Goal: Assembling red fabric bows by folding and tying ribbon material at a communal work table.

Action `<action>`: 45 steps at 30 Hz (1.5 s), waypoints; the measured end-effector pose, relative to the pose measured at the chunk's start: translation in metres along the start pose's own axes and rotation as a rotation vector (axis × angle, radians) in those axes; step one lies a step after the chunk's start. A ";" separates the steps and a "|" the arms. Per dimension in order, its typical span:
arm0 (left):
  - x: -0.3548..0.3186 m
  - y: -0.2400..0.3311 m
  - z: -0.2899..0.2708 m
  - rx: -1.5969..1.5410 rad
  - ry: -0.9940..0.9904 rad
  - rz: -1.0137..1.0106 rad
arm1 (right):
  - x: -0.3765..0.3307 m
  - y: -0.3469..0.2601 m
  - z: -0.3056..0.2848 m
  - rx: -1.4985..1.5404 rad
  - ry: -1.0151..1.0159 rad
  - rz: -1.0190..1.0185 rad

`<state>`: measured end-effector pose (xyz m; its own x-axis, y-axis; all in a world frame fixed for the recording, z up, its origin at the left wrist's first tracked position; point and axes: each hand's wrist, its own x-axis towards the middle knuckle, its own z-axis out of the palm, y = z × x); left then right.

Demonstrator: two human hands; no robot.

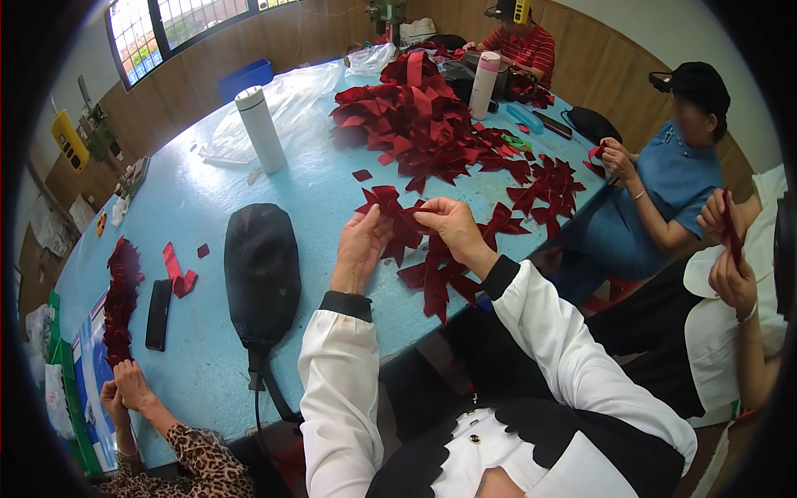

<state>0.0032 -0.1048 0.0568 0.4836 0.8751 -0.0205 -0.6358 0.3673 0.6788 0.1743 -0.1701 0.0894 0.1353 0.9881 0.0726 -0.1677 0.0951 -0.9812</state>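
Note:
Between my two hands, just above the blue table, is a dark red velvet ribbon bow. The fingers of my left hand pinch one side of it, and those of my right hand pinch the other. Below and beside my right hand lie several loose red bows at the table's near edge. Part of the held bow is hidden behind my fingers, and it overlaps those bows in view.
Farther back lies a big heap of red ribbon pieces. A white bottle, a pink-white bottle, a black mesh bag and a black phone stand or lie around. Co-workers' hands handle red pieces at the left and right.

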 end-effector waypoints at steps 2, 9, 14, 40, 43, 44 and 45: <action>0.002 -0.001 -0.004 -0.021 0.052 -0.007 | 0.002 0.001 -0.003 0.005 0.021 0.011; 0.002 -0.001 -0.002 -0.043 0.032 -0.004 | -0.001 -0.005 0.003 0.050 0.067 0.020; 0.002 -0.002 0.000 -0.069 -0.012 -0.006 | 0.001 -0.004 0.006 0.078 0.042 0.023; -0.004 -0.003 0.010 0.069 0.059 -0.056 | -0.003 -0.002 0.004 -0.030 -0.024 -0.067; -0.002 -0.003 0.007 0.070 0.080 -0.038 | 0.000 -0.001 -0.001 0.005 0.091 -0.027; -0.001 -0.003 0.006 0.083 0.088 -0.028 | 0.001 -0.002 -0.001 0.004 0.090 -0.027; 0.000 -0.004 0.004 0.096 0.097 -0.018 | 0.001 -0.002 -0.002 0.030 0.103 -0.021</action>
<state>0.0081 -0.1081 0.0571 0.4312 0.8966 -0.1012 -0.5649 0.3557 0.7445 0.1770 -0.1693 0.0914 0.2388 0.9684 0.0724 -0.1924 0.1202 -0.9739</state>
